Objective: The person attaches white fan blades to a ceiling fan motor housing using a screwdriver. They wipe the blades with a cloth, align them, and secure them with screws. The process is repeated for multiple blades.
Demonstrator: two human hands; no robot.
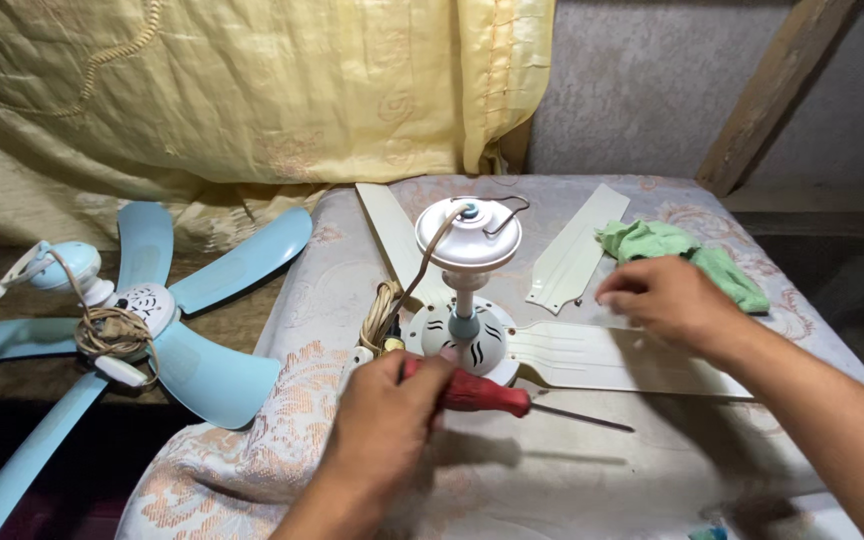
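Head view: cream ceiling fan partly assembled on cloth-covered counter (252, 480).
Left hand (387, 425) closed around red-handled screwdriver (482, 393) beside fan motor hub (464, 340); right hand (664, 300), loosely curled and empty, rests over an attached blade (592, 358); one loose blade (574, 250) and green rag (677, 250) beyond; blue fan (142, 310) at left.

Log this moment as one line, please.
left hand: holds red-handled screwdriver | right hand: on cream fan blade | nearby: green cloth

Glossy plastic fan (467, 335) — matt green cloth (682, 255).
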